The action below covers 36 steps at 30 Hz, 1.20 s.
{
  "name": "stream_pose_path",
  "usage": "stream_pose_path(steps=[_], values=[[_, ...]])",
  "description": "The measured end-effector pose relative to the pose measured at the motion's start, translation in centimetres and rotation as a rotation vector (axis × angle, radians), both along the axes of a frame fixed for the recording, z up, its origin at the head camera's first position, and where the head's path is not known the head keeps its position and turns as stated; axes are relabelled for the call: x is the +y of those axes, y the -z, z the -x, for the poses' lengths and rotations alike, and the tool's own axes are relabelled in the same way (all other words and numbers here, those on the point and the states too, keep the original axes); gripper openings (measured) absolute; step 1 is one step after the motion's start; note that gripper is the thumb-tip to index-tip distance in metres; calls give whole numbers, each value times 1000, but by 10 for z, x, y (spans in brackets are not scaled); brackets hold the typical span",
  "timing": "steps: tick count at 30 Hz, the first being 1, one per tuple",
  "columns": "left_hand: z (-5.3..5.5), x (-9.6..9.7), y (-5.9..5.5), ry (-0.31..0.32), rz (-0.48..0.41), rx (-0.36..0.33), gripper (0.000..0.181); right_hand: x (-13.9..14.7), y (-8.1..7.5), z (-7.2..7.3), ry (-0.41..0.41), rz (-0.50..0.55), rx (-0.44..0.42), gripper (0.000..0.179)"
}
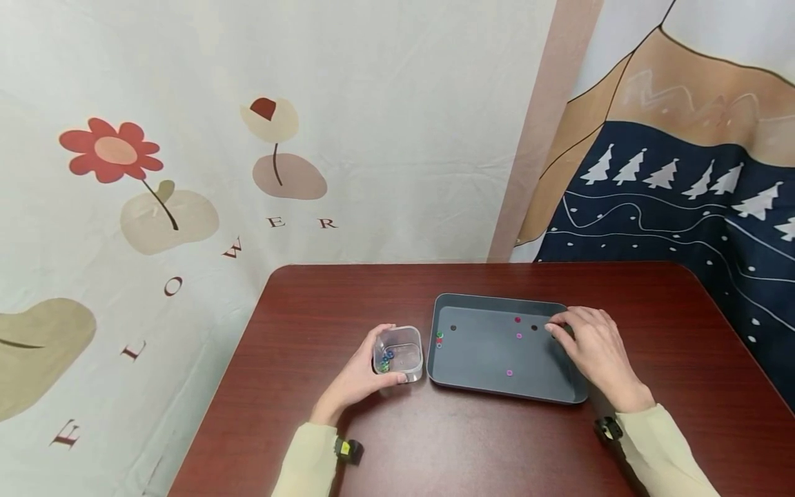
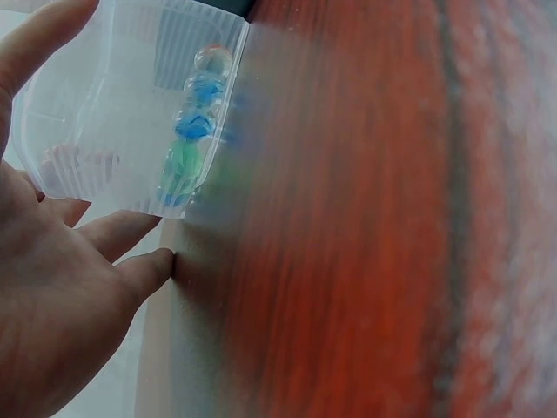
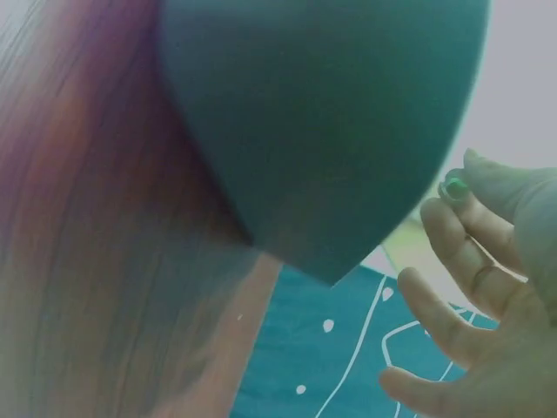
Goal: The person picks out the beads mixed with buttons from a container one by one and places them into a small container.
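My left hand (image 1: 359,376) grips a small clear plastic container (image 1: 406,353), thumb along its near side and fingers around the far one. Several glass marbles (image 2: 193,126), blue, green and clear, lie in the container. Over the right end of a dark grey tray (image 1: 478,391), my right hand (image 1: 597,348) pinches a small green glass marble (image 3: 455,185) between thumb and index finger, its other fingers spread loosely. Small round pieces are spread on the tray, among them a pink one (image 1: 509,373), a red one (image 1: 517,319) and a dark one (image 1: 453,328).
The tray stands on a reddish-brown wooden table (image 1: 298,324), just right of the container. Along the tray's left wall sit small green, red and pale pieces (image 1: 439,340). Behind the table hangs a pale printed curtain (image 1: 397,138), with a dark blue patterned cloth (image 1: 671,200) at right.
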<state>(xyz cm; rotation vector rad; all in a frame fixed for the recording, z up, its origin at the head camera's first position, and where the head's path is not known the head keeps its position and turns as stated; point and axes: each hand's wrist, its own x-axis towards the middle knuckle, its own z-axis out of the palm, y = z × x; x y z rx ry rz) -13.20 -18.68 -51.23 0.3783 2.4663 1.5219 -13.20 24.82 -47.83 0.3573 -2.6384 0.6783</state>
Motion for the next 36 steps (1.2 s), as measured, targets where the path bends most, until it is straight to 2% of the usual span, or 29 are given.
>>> stream_pose_path(steps=[7,14,21,36], values=[[0,0,-1,-3,-2,-3,97,-20,-10,-2,-44,109,14,17],[1,0,0,6,-17,6,98,-45,-18,1,-125,161,100,22],[1,0,1,-4,-9,3,96,-72,-26,5,-167,206,132,25],[1,-1,3,4,-11,8,97,-134,-26,14,-335,294,145,25]])
